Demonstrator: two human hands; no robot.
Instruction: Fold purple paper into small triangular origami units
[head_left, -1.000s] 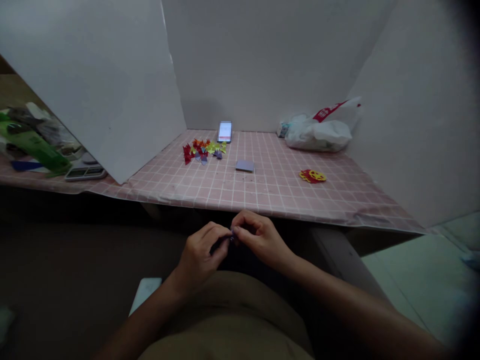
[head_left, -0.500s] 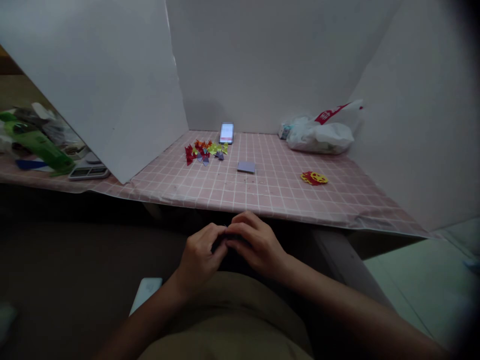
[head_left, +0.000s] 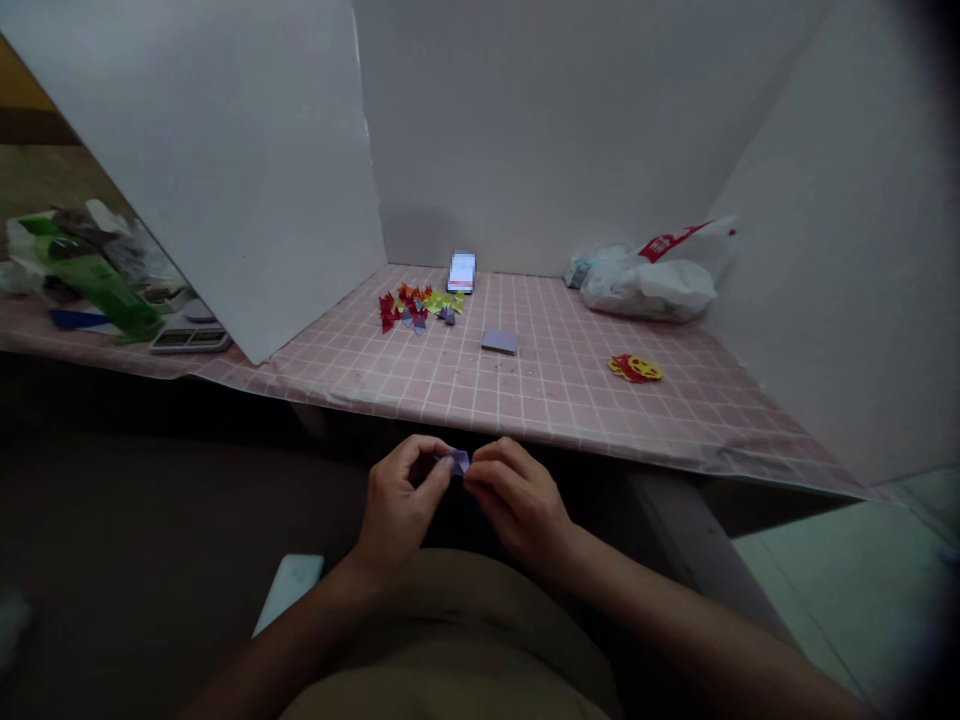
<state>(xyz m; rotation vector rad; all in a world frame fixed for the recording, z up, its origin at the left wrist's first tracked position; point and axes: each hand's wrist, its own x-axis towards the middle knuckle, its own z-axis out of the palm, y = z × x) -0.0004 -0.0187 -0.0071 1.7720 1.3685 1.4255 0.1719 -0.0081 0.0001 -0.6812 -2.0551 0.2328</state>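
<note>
Between my hands, in front of the table's near edge, is a small folded piece of purple paper (head_left: 459, 460). My left hand (head_left: 401, 500) pinches it between thumb and forefinger. My right hand (head_left: 521, 500) has its fingertips closed at the paper's right edge; how much they grip is partly hidden. On the table lies a stack of square purple paper (head_left: 499, 342). Behind it to the left is a cluster of small folded paper pieces (head_left: 420, 306) in red, orange, yellow and purple.
A lit phone (head_left: 461, 272) stands near the back panel. Yellow and red cutouts (head_left: 635, 368) and a white plastic bag (head_left: 649, 285) are on the right. Beyond the left panel sit a kitchen scale (head_left: 191, 335) and a green bottle (head_left: 101, 285). A white device (head_left: 289, 592) lies by my left forearm.
My hands have moved slightly apart, and the purple paper that they hid now shows between them. The camera view has shifted a little, so the table things appear slightly lower and further right.
</note>
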